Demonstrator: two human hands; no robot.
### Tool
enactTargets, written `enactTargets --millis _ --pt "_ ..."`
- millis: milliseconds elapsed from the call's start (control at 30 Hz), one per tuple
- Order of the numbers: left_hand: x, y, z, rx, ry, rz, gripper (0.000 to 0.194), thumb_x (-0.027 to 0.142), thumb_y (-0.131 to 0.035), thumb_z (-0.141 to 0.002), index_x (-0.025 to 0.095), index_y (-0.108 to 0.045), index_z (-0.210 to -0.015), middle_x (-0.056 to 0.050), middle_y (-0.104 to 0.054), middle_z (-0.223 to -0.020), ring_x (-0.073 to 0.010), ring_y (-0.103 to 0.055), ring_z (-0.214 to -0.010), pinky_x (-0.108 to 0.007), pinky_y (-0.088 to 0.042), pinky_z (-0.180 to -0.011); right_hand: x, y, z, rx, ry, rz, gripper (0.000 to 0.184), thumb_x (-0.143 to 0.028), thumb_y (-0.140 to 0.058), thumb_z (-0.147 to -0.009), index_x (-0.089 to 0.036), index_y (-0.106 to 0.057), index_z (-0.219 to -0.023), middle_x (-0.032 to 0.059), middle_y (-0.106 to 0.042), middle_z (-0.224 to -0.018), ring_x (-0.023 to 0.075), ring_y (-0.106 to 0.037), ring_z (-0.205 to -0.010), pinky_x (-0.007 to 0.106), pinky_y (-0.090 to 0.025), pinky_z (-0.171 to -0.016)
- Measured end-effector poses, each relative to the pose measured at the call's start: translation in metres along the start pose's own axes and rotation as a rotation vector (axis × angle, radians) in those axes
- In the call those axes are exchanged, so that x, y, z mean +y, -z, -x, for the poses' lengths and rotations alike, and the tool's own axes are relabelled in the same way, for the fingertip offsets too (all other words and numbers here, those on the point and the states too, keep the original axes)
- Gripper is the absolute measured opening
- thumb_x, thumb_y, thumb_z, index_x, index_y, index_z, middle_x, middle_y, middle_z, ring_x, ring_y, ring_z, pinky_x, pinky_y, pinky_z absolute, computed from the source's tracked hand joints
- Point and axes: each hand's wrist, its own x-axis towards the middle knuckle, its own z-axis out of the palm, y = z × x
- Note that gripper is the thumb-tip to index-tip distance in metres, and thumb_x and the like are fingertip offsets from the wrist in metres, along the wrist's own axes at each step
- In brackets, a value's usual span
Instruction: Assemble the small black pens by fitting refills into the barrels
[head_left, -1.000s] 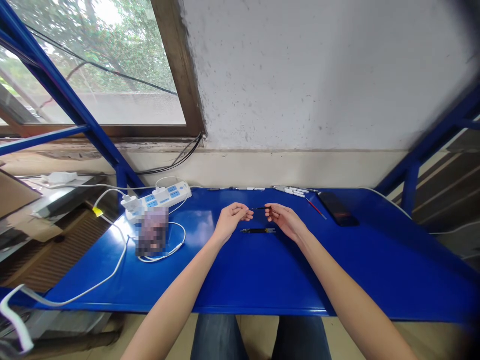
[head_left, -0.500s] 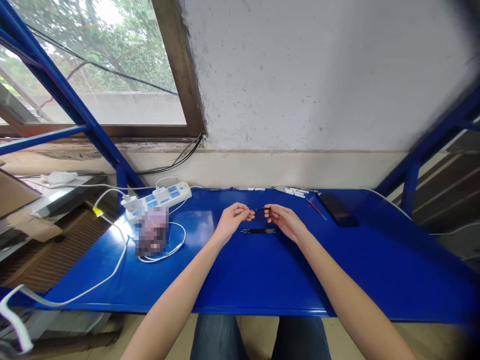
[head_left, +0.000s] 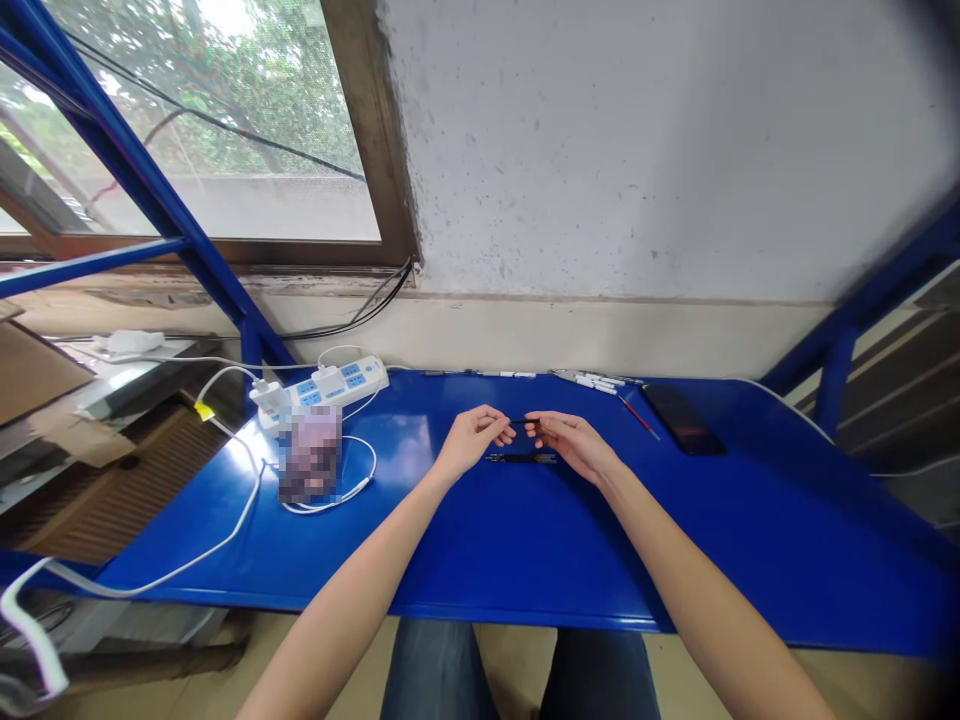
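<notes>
Between my two hands, just above the table, is a slim black pen [head_left: 523, 421], lying level. My left hand [head_left: 478, 437] is closed in a pinch at its left end. At the other end, the fingers of my right hand [head_left: 564, 438] close round the pen and cover part of it. Below the hands, several black pens [head_left: 523, 458] lie side by side on the blue table [head_left: 517, 550]. Their fine details are too small to make out.
White pens [head_left: 596, 382] and a red pen-like stick [head_left: 639, 416] lie at the back, left of a black phone [head_left: 684, 420]. More thin pens [head_left: 517, 374] line the wall edge. On the left are a white power strip [head_left: 367, 375], cables and a blurred object [head_left: 311, 455].
The view has shifted slightly. My hands stay over the same spot, and less of the pen shows between the fingertips than before.
</notes>
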Motion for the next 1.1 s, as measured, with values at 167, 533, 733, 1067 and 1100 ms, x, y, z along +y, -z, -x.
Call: enactTargets --millis 167,533,733,1067,1100 --pt "-0.003 0.002 0.0 -0.026 -0.048 -0.16 0.022 0.038 -0.059 -0.082 0.015 -0.061 -0.083 -0.007 -0.071 -0.077 -0.0154 -0.065 -0.068 -0.027 -0.05 -0.065 0.002 0.001 -0.001 0.012 -0.004 0.039 0.035 -0.041 -0.073 -0.074 -0.018 -0.072 -0.099 0.0093 -0.069 -0.093 0.0191 -0.061 -0.088 0.031 -0.046 -0.075" --pt "-0.002 0.006 0.003 -0.039 -0.202 -0.744 0.014 0.026 -0.057 -0.081 0.018 -0.067 -0.076 -0.002 -0.063 -0.074 -0.0143 -0.056 -0.068 -0.027 -0.041 -0.066 0.006 0.002 -0.003 0.172 0.158 0.772 0.029 -0.044 -0.059 -0.082 -0.021 -0.069 -0.096 0.0041 -0.068 -0.091 0.0171 -0.06 -0.078 0.031 -0.046 -0.074" --pt "-0.008 0.009 0.001 -0.069 -0.203 -0.91 0.008 0.025 -0.062 -0.078 0.02 -0.068 -0.076 -0.004 -0.062 -0.077 -0.0187 -0.055 -0.077 -0.031 -0.043 -0.073 0.009 -0.002 0.003 0.008 0.306 1.186 0.032 -0.039 -0.066 -0.079 -0.022 -0.067 -0.107 0.0077 -0.062 -0.101 0.0226 -0.055 -0.097 0.039 -0.041 -0.09" --pt "-0.018 0.027 -0.006 0.219 -0.233 -1.056 0.03 0.017 -0.054 -0.084 0.016 -0.062 -0.113 -0.013 -0.06 -0.118 -0.0283 -0.05 -0.111 -0.043 -0.038 -0.096 0.005 -0.009 0.005 -0.157 0.33 1.264 0.024 -0.022 -0.065 -0.08 -0.021 -0.065 -0.104 0.0071 -0.058 -0.098 0.0215 -0.052 -0.095 0.036 -0.041 -0.088" --pt "-0.019 0.028 -0.008 0.217 -0.213 -1.072 0.032 0.016 -0.053 -0.085 0.015 -0.061 -0.115 -0.014 -0.058 -0.123 -0.0294 -0.049 -0.114 -0.044 -0.038 -0.096 0.006 -0.009 0.005 -0.163 0.329 1.255 0.021 -0.019 -0.063 -0.08 -0.021 -0.065 -0.102 0.0065 -0.058 -0.096 0.0208 -0.052 -0.093 0.035 -0.042 -0.087"
